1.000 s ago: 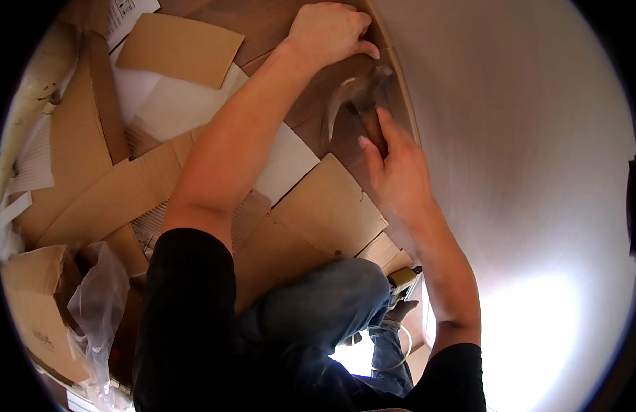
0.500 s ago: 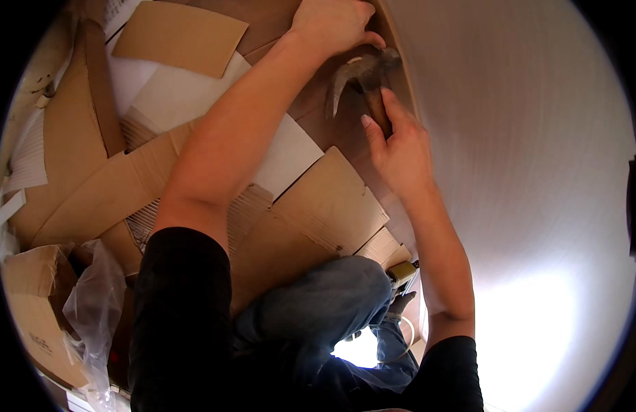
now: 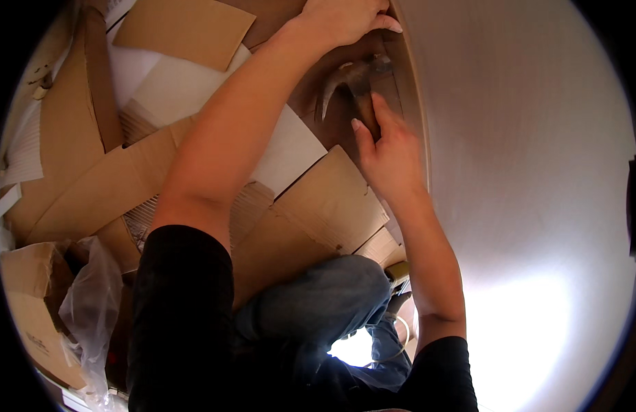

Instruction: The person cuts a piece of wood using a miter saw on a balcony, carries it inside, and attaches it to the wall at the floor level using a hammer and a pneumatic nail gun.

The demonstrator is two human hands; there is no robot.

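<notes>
My right hand (image 3: 393,156) is wrapped round the wooden handle of a claw hammer (image 3: 359,77). The hammer's dark, worn metal head points away from me, its curved claw to the left and its striking face to the right. Just beyond it, at the top edge of the view, my left hand (image 3: 342,20) is bent with its fingers drawn together against the thin brown edge strip (image 3: 406,65) along the pale panel. Anything between those fingers is too small or hidden to make out. The hammer head is a short way below the left hand, apart from it.
A large smooth panel (image 3: 510,151) fills the right side. Flattened cardboard (image 3: 331,199) and white sheets (image 3: 287,154) cover the brown floor to the left. An opened carton (image 3: 29,281) with a clear plastic bag (image 3: 94,295) stands at the lower left. A bright light (image 3: 355,348) glares near my legs.
The hammer and my right hand have moved slightly left, away from the edge strip. My left hand has shifted a little up and right, and the hammer head has come away from its fingers.
</notes>
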